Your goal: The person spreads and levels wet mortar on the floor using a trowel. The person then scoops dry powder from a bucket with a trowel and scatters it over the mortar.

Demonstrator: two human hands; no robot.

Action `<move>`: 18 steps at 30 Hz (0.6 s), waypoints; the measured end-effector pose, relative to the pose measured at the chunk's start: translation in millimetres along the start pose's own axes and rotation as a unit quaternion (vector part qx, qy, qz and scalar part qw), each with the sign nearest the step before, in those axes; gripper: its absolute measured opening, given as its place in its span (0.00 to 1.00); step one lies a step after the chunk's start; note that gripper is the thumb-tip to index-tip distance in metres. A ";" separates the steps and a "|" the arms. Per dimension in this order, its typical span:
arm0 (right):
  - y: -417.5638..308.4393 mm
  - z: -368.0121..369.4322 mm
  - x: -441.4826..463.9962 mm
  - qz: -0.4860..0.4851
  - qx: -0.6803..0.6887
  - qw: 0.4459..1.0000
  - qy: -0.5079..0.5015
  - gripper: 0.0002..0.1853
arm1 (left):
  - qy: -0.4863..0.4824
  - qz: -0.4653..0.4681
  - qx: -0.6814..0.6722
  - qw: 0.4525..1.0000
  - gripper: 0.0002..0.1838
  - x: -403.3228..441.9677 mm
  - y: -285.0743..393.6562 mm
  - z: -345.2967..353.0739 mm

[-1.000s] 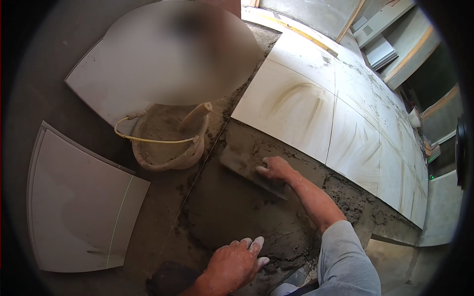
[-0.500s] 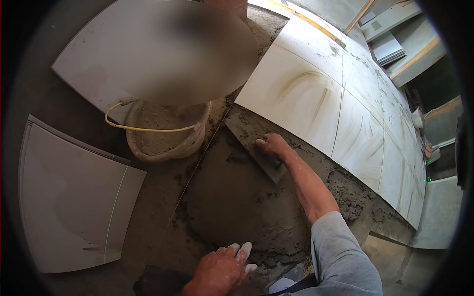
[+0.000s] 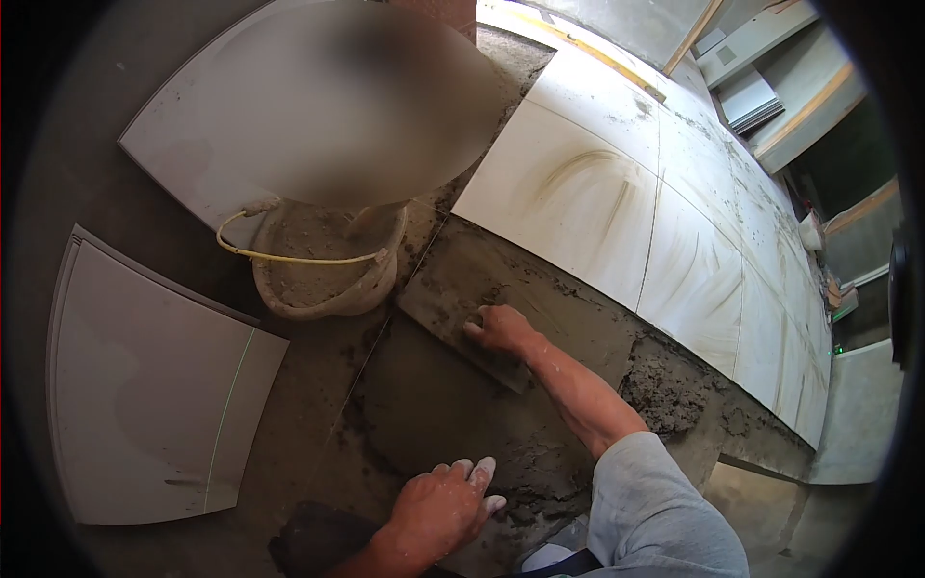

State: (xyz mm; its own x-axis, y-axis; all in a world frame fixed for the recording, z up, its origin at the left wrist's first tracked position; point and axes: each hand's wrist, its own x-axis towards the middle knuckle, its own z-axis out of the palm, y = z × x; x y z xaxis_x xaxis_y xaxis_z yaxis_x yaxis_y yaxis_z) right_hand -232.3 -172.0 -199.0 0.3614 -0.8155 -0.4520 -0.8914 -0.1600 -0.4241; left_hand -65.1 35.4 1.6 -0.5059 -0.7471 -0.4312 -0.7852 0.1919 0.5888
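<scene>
Wet grey mortar (image 3: 434,405) covers the floor below the laid white tiles (image 3: 578,193). My right hand (image 3: 503,330) is closed round the handle of a flat trowel (image 3: 438,323), whose long blade lies on the mortar, slanting down to the right. Near the bottom, my left hand (image 3: 448,506) hangs over the mortar with whitish, dusty fingertips; its fingers are a little bent and apart, holding nothing. A thin string (image 3: 371,352) runs along the mortar's left side.
A bucket of mortar (image 3: 323,260) with a yellow handle stands at the upper left. Loose tiles (image 3: 164,385) lie at the left, crossed by a green line. Another large tile (image 3: 212,125) is behind, partly blurred. A yellow level (image 3: 597,53) lies across the far tiles.
The trowel first moved up toward the laid tiles, then came back down and left over the mortar with my right hand. My left hand has stayed low, nearly in place.
</scene>
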 end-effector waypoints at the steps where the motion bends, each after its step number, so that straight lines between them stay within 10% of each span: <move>1: -1.3 -0.4 -3.1 -0.013 -0.013 1.000 0.001 0.27 | -0.001 0.004 0.003 1.000 0.27 -0.2 2.0 0.5; 18: -4.4 3.1 10.6 0.042 0.032 0.998 0.028 0.27 | -0.017 0.006 -0.010 1.000 0.27 -7.3 -11.0 -3.1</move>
State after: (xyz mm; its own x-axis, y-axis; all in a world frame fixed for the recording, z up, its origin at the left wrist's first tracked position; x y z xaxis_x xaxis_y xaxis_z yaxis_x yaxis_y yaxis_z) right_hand -223.7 -178.2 -204.4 0.2686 -0.8551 -0.4434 -0.8978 -0.0555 -0.4369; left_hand -51.7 36.7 0.5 -0.5274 -0.7228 -0.4466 -0.7719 0.1879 0.6074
